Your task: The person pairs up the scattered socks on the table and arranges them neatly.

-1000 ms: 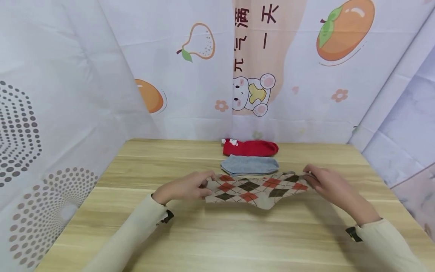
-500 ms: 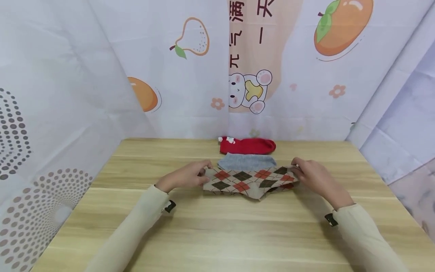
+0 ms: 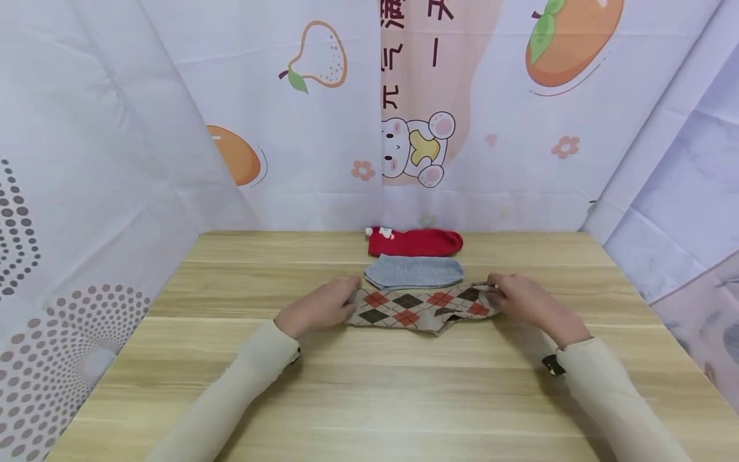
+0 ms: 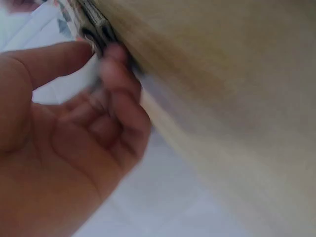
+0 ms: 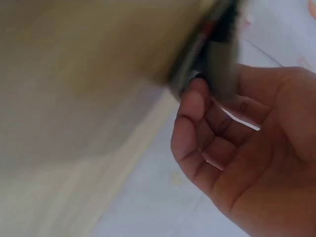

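Note:
An argyle sock (image 3: 407, 309), beige with red and dark green diamonds, stretches sideways on or just above the table, in front of a grey sock (image 3: 414, 271). My left hand (image 3: 319, 305) pinches its left end; in the left wrist view the thumb and index finger close on layered fabric edges (image 4: 96, 27). At the other end, my right hand (image 3: 532, 304) pinches the toe part, and the right wrist view shows the fabric (image 5: 222, 64) between thumb and fingers, blurred. The sock's lower edge sags near the heel. Whether it is one sock or a stacked pair is hard to tell.
Behind the grey sock lies a red sock (image 3: 414, 242) with a white figure at its left end. All rest on a wood-grain table (image 3: 392, 398). A printed curtain (image 3: 277, 128) hangs along the table's back edge, with more sheeting at both sides.
Both hands have lowered the argyle sock toward the table and brought it close to the grey sock's front edge. The right hand has come slightly inward. The head view has shifted a little.

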`<control>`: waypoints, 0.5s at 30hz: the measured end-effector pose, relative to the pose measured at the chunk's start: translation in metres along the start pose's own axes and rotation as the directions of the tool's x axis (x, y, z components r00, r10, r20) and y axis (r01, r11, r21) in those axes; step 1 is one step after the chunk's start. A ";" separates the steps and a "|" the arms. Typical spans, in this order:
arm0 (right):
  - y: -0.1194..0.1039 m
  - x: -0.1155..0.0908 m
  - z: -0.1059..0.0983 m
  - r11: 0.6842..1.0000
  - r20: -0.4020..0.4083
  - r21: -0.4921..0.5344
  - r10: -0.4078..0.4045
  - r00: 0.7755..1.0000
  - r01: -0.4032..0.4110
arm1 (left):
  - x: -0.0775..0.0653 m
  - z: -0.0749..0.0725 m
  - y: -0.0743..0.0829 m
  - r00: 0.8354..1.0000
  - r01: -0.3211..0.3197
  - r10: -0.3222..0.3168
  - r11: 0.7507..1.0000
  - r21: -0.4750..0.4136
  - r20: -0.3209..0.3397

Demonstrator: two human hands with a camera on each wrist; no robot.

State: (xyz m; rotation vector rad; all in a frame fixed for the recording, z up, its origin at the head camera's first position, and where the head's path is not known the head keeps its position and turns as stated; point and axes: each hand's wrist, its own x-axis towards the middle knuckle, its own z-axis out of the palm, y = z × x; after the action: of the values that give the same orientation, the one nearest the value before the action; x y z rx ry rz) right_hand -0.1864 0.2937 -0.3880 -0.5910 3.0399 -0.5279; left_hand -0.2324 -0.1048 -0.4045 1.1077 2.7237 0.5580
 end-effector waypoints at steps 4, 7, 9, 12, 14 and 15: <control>-0.013 0.001 -0.010 0.999 -0.094 -0.025 -0.024 0.995 0.021 | -0.005 -0.002 0.016 0.992 -0.022 0.053 0.965 0.260 -0.111; -0.026 0.005 -0.011 0.993 -0.148 -0.073 -0.099 0.984 0.089 | -0.007 -0.003 0.032 0.983 -0.077 0.128 0.937 0.340 -0.130; -0.035 0.008 -0.007 0.987 -0.128 -0.070 -0.154 0.980 0.146 | -0.008 -0.002 0.041 0.978 -0.137 0.181 0.931 0.337 -0.103; -0.045 0.012 0.001 0.973 -0.059 -0.053 -0.229 0.972 0.226 | -0.012 0.004 0.050 0.972 -0.207 0.233 0.918 0.339 -0.038; -0.048 0.012 0.007 0.967 -0.013 -0.040 -0.254 0.967 0.253 | -0.015 0.008 0.054 0.973 -0.217 0.230 0.917 0.335 -0.002; -0.048 0.012 0.010 0.965 0.007 -0.043 -0.258 0.966 0.259 | -0.016 0.010 0.055 0.976 -0.209 0.217 0.923 0.323 0.011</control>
State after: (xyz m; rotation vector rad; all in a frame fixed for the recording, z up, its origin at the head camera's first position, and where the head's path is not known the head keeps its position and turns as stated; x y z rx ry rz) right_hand -0.1794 0.2440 -0.3810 -0.9987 2.9959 -0.4641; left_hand -0.1826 -0.0772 -0.3916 1.4952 2.8016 0.1484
